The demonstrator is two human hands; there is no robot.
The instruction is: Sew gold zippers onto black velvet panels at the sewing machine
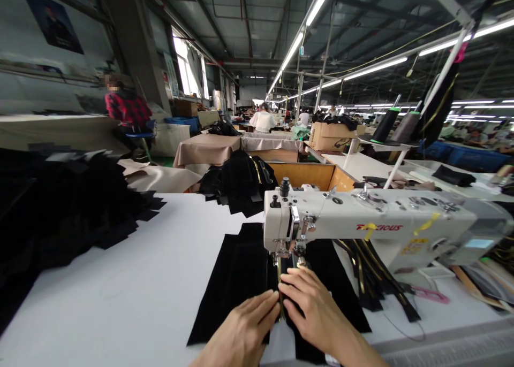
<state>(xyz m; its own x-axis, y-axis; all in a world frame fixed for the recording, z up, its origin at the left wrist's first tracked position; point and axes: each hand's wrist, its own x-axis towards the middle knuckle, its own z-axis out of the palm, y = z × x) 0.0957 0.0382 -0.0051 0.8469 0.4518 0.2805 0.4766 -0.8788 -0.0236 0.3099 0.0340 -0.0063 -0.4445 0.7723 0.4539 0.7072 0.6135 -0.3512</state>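
Note:
Black fabric panels (236, 281) lie on the white table under the sewing machine (321, 217). A black zipper with gold teeth (280, 309) runs lengthwise between the panels, its far end below the presser foot (279, 257). On the near left of the zipper, my left hand (247, 327) lies with its fingers stretched out, fingertips at the zipper's edge. My right hand (311, 303) rests flat from the other side, fingers spread over the zipper tape and fabric close to the presser foot. The needle tip is too small to make out.
More gold-toothed zippers (367, 276) and pink-handled scissors (429, 295) lie under the machine arm. Stacked black pieces (72, 206) fill the left, with another black pile (241, 180) behind. Thread cones (385, 126) stand at right. A person in checked clothing (126, 110) sits far left.

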